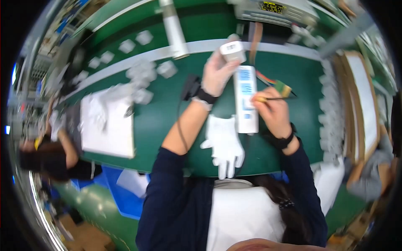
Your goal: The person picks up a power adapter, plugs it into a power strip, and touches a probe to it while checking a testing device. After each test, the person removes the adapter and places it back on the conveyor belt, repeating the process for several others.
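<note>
My left hand (216, 74) is closed around a small white power adapter (233, 51) with dark slots on its upper face. It is raised by the top end of a long white block (247, 119) with blue markings. My right hand (274, 112) pinches a thin dark stick-like tool (276, 98) with a yellowish end, beside the block's right edge. Just beyond that hand lies a small green circuit board (283, 89) with coloured wires. A white glove (226, 140) lies flat on the green mat between my forearms, left of the block.
Several white cubes (142, 71) are clustered at the left, near a white tray (111, 138). More white pieces line the right edge beside upright cardboard sheets (362, 100). An instrument with a lit display (274, 7) stands at the back. A person (54, 154) works at far left.
</note>
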Demonstrator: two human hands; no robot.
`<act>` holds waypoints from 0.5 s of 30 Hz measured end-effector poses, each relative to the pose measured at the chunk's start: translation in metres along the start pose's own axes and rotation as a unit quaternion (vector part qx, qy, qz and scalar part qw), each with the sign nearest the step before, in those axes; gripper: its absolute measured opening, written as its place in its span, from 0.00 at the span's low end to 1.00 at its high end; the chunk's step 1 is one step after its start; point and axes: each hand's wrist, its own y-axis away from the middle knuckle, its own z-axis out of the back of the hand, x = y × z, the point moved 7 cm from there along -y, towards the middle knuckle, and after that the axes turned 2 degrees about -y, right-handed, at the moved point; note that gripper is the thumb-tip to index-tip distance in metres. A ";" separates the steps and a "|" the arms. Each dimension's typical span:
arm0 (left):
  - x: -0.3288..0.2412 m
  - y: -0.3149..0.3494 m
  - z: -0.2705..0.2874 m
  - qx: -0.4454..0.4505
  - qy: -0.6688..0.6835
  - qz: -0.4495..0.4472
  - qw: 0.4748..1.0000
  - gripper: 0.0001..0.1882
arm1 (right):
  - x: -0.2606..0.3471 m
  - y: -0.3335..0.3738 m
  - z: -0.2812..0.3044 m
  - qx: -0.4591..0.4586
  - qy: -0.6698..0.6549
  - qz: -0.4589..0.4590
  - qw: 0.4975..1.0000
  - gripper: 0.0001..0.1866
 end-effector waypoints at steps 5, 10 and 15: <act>-0.098 0.038 0.072 -0.079 -0.220 -0.089 0.968 0.26 | -0.008 0.008 0.007 0.016 -0.025 -0.023 0.999 0.04; -0.195 0.144 0.203 -0.211 -0.713 0.065 0.666 0.22 | -0.010 0.007 0.007 -0.002 -0.010 -0.017 1.000 0.05; -0.186 0.236 0.297 -0.194 -0.747 0.216 0.598 0.24 | -0.007 0.004 0.004 -0.016 -0.031 -0.012 0.999 0.05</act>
